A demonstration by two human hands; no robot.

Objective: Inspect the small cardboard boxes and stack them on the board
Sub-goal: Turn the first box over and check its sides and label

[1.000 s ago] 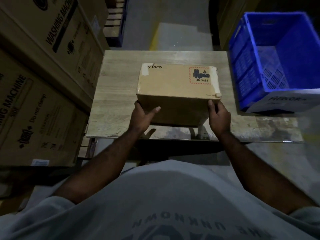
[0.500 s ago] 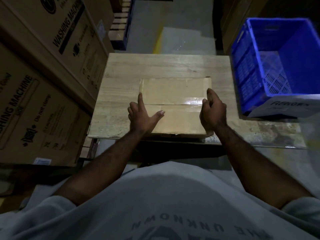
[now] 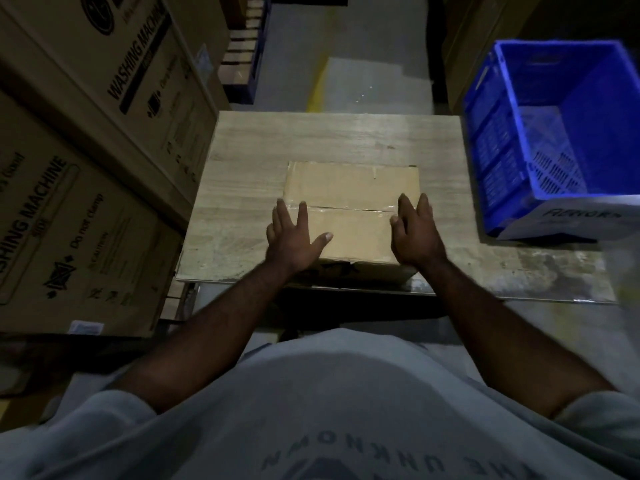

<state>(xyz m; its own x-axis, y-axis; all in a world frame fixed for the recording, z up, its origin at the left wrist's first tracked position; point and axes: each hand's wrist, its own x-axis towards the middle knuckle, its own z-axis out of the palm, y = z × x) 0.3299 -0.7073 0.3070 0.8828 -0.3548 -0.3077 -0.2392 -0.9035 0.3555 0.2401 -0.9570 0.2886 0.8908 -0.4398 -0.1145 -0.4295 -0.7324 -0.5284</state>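
- A small cardboard box (image 3: 349,199) is lying flat on the pale wooden board (image 3: 311,140), with its taped seam facing up, and it is sitting toward the board's near edge.
- The left hand (image 3: 294,242) is resting over the box's near left corner. Its fingers (image 3: 302,216) are lying straight and spread along the left edge, with the thumb stretching across the top.
- The right hand (image 3: 415,237) is lying against the box's right side. Its fingers (image 3: 406,206) are pointing straight forward, loosely together, curling round nothing.
- Neither hand is gripping the box, which is sitting between the two sets of fingers.
- A blue plastic crate (image 3: 502,150) is standing just right of the board, and large washing-machine cartons (image 3: 86,220) are standing stacked to the left.
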